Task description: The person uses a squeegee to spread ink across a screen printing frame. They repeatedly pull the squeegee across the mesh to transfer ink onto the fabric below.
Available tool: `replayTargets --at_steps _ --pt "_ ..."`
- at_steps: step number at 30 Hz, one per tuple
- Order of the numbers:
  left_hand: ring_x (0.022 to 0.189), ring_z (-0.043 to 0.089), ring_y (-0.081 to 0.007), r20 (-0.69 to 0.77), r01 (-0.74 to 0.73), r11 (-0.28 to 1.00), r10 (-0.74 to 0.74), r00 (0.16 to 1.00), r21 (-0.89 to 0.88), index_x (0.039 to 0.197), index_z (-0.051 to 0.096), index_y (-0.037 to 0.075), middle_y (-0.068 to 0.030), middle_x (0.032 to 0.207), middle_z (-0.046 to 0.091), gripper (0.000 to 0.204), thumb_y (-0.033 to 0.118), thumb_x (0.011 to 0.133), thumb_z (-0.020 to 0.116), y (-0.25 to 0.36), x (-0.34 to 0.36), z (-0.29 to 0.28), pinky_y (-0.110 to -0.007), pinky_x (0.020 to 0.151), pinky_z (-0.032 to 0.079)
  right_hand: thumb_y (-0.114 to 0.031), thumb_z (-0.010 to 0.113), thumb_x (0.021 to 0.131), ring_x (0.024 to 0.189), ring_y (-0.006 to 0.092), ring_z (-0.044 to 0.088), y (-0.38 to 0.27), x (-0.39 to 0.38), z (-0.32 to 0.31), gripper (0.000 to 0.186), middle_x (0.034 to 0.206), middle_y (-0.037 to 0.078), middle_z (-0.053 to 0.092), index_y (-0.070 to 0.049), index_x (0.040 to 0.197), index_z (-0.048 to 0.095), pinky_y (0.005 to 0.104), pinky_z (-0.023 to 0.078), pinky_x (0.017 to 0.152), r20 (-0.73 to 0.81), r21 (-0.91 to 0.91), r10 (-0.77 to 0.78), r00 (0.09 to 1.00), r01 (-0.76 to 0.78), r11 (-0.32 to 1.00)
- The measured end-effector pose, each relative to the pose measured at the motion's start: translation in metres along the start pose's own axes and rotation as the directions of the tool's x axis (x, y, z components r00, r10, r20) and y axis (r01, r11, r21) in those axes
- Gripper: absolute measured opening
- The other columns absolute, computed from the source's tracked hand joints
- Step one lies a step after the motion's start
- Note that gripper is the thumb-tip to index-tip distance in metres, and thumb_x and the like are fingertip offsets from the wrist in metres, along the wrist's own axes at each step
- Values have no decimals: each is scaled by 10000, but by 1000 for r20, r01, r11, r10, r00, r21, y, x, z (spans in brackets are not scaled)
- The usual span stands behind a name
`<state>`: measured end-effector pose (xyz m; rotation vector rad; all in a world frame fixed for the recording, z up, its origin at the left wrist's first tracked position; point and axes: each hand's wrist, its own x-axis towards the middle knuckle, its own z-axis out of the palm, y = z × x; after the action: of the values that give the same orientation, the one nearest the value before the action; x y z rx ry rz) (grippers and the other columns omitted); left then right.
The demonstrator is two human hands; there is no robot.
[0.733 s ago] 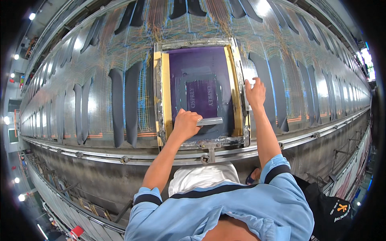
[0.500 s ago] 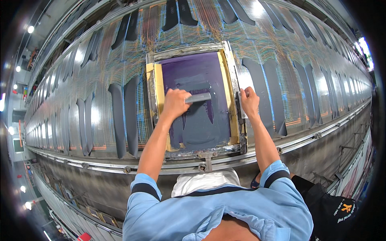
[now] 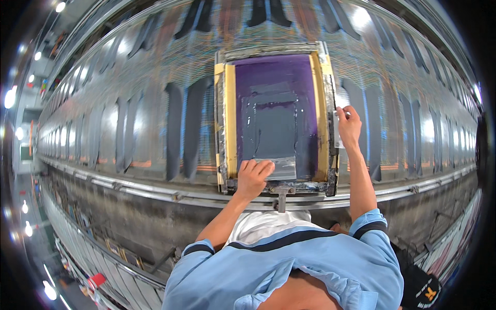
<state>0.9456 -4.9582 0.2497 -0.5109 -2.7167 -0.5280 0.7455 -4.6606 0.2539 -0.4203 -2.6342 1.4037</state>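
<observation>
The left hand (image 3: 253, 178) has its fingers clenched round the left end of a flat, shiny squeegee (image 3: 285, 169), and that's right down at the near end of the purple screen (image 3: 274, 72)! A dark grey layer (image 3: 276, 129) covers the middle. Over at the frame's (image 3: 271, 50) right edge, the right hand (image 3: 349, 125) has curled fingers; gripping or merely touching, can't tell. Dark strips (image 3: 199, 108) line the surface (image 3: 147, 119) either side.

Glossy, metallic-looking squeegee (image 3: 283, 169), rough, crusted screen frame (image 3: 221, 129), smooth, shiny tabletop (image 3: 150, 137), matt strips (image 3: 174, 129), cloth shirt (image 3: 289, 263)
</observation>
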Motion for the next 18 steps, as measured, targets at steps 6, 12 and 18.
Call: replayTargets --at_steps 6,12,18 --pt "969 627 -255 170 53 998 -59 984 41 1066 754 111 -14 1121 729 472 4 606 760 -114 -32 -102 -412 862 452 -275 676 995 662 206 572 -4 -53 153 218 776 115 673 -59 966 667 390 471 636 -52 208 -138 989 146 967" --pt "872 656 -258 106 106 991 -114 988 80 939 768 116 -17 949 753 298 154 665 880 -240 -86 -184 -418 819 449 -230 656 972 676 343 650 -153 -152 251 218 762 205 662 -14 962 627 436 508 666 3 342 -101 995 94 935" --pt "860 651 -266 180 141 988 -151 972 65 935 769 119 -20 946 753 278 108 672 858 -258 -80 -187 -413 815 435 -222 686 961 629 246 589 -157 -157 263 212 709 157 639 -17 953 633 397 485 637 -15 304 -47 999 49 951"
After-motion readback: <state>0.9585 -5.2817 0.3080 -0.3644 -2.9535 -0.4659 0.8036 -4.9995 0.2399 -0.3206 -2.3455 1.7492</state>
